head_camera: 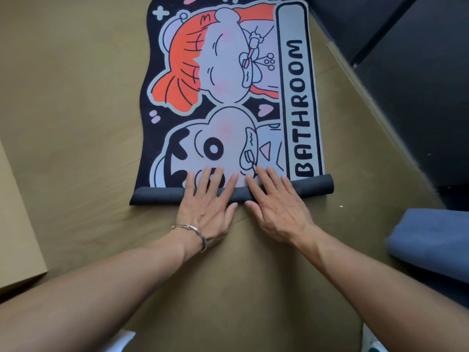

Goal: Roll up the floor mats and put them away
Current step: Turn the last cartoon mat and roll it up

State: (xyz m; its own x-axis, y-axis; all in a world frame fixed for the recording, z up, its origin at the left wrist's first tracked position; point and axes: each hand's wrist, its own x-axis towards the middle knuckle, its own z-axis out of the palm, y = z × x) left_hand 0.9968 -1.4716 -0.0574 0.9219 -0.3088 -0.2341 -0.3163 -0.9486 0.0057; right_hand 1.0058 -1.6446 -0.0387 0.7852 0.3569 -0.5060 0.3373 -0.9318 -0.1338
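A cartoon floor mat (228, 92) printed with two faces and the word BATHROOM lies flat on the brown floor, stretching away from me. Its near edge is turned over into a narrow dark roll (157, 196) that shows the black underside. My left hand (208, 209) presses flat on the middle of that roll, fingers straight and spread onto the printed side. Beside it, my right hand (274, 207) lies flat on the roll too, fingers reaching over it. The two thumbs nearly touch.
A folded blue-grey mat or cloth (431, 240) lies on the floor at the right. Dark furniture (411, 72) fills the upper right corner. A tan cardboard panel (17, 224) sits at the left edge.
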